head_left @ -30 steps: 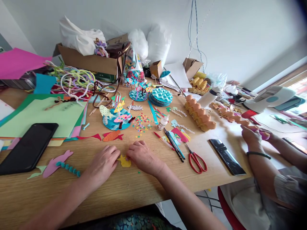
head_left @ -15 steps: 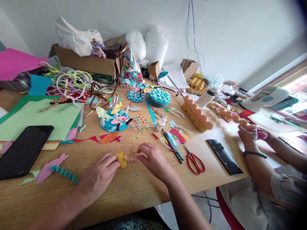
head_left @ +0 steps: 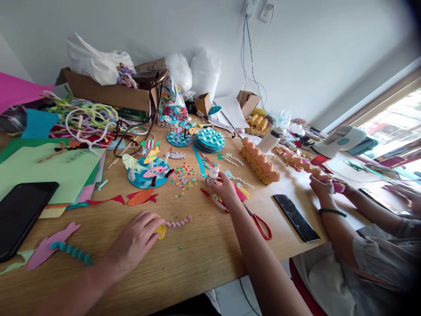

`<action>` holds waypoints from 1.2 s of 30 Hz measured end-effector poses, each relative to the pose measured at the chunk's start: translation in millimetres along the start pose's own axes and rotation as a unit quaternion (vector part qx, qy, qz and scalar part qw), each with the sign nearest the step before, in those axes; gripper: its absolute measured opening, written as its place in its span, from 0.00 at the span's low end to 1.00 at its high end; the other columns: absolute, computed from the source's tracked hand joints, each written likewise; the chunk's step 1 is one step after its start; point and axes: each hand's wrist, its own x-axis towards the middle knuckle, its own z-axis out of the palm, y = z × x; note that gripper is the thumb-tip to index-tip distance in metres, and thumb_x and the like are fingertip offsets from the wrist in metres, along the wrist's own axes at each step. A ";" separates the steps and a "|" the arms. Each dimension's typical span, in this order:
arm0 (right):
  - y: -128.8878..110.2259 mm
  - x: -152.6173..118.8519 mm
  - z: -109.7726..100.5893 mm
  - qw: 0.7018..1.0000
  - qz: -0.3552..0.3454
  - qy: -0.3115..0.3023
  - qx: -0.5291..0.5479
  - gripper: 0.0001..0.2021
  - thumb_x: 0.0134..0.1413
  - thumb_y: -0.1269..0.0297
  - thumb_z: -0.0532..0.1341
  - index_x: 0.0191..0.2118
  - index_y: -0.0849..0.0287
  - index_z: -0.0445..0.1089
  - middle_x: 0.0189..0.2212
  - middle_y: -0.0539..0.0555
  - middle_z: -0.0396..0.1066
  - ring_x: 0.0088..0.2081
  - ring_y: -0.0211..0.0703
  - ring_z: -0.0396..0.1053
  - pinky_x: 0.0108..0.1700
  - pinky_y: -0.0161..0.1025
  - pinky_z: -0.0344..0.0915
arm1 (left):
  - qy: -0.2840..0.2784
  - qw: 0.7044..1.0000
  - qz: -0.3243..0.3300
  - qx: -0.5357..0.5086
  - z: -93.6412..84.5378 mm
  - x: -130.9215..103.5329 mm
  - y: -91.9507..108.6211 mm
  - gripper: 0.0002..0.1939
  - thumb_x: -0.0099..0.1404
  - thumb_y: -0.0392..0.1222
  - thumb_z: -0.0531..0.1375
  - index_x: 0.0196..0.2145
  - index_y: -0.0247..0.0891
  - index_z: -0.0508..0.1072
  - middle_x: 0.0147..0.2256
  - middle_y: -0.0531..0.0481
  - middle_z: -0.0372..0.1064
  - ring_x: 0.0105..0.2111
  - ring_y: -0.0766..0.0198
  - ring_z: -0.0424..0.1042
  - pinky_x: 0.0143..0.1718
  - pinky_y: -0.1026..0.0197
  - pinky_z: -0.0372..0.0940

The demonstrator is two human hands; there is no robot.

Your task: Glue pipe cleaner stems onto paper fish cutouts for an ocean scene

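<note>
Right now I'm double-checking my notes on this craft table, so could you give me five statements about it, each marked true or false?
1. The right hand is at the small white bottle. True.
2. The left hand is on the orange fish. False: it is on the yellow cutout.
3. A pink twisted strip sticks out beside the yellow cutout. True.
4. The scissors have blue handles. False: their handles are red.
5. Colorful paper dots lie scattered on the table. True.
</note>
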 end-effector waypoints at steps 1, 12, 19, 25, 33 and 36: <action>-0.8 3.8 3.3 1.000 -0.007 -0.013 -0.006 0.19 0.38 0.61 0.62 0.41 0.59 0.68 0.39 0.54 0.72 0.39 0.46 0.68 0.39 0.40 0.63 | -0.017 1.000 -0.003 -0.005 0.1 3.3 0.3 0.14 0.60 0.28 0.50 0.40 0.41 0.69 0.36 0.49 0.69 0.37 0.60 0.69 0.40 0.60 0.66; -67.8 -44.0 -30.9 0.987 -0.095 -0.113 -0.056 0.13 0.46 0.58 0.60 0.39 0.59 0.67 0.28 0.49 0.69 0.28 0.39 0.63 0.31 0.33 0.57 | -0.010 0.993 -0.090 -0.074 -11.9 19.7 -18.6 0.11 0.59 0.32 0.50 0.37 0.40 0.70 0.36 0.48 0.72 0.37 0.61 0.72 0.38 0.61 0.67; -75.8 -122.0 -25.4 0.957 -0.088 -0.271 0.052 0.15 0.48 0.57 0.62 0.40 0.58 0.67 0.31 0.49 0.68 0.30 0.38 0.62 0.31 0.32 0.56 | -0.030 0.988 -0.114 -0.100 -20.2 0.4 -15.7 0.13 0.61 0.33 0.47 0.34 0.40 0.70 0.34 0.50 0.74 0.35 0.64 0.74 0.37 0.64 0.68; -52.0 -141.8 8.2 0.960 0.004 -0.158 0.232 0.15 0.42 0.56 0.65 0.34 0.58 0.64 0.27 0.48 0.63 0.27 0.35 0.57 0.27 0.31 0.54 | 0.008 0.992 -0.068 -0.104 -6.7 -8.8 -12.9 0.17 0.60 0.28 0.45 0.37 0.38 0.71 0.37 0.47 0.74 0.38 0.65 0.73 0.41 0.64 0.67; -44.4 -148.8 22.5 0.902 0.104 -0.101 0.407 0.18 0.36 0.58 0.69 0.34 0.58 0.64 0.27 0.47 0.66 0.28 0.35 0.59 0.28 0.30 0.55 | 0.022 0.993 -0.041 -0.108 -4.3 -12.4 -15.7 0.20 0.58 0.25 0.45 0.38 0.37 0.72 0.38 0.47 0.73 0.40 0.65 0.72 0.43 0.63 0.67; -45.3 -148.8 26.6 0.886 0.126 -0.091 0.437 0.19 0.35 0.60 0.70 0.34 0.58 0.65 0.28 0.48 0.68 0.30 0.37 0.63 0.32 0.30 0.58 | 0.030 0.994 -0.030 -0.102 -3.3 -12.6 -15.0 0.20 0.59 0.24 0.44 0.39 0.37 0.72 0.38 0.47 0.73 0.41 0.65 0.72 0.43 0.62 0.67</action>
